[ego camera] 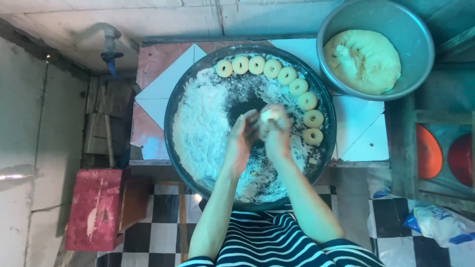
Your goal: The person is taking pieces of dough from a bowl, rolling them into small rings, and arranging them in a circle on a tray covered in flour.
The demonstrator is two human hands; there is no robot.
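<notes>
Both hands are meeting above the middle of a wide dark round tray (174,106) that is sitting on a tiled worktop (363,141). The left hand (241,138) and the right hand (276,129) are cupping a small pale lump of dough (267,115) between them, fingers curled around it, though motion blur is hiding exactly how the fingertips are lying. The lump is being held just over the bare dark patch in the tray's centre. Loose white flour (200,128) is spreading over the left half of the tray and thinning out toward the near rim. Nine ring-shaped dough pieces (298,87) are lying in a curved row along the tray's far and right edge, each just beside the next. A grey metal bowl (413,29) is standing at the far right corner, touching or nearly touching the tray's rim, and a large mound of yellowish dough (363,62) is resting inside it. The person's striped top (272,242) is showing at the bottom edge, above a black-and-white checkered floor (163,207). A red box (96,207) is sitting on the floor to the left.
</notes>
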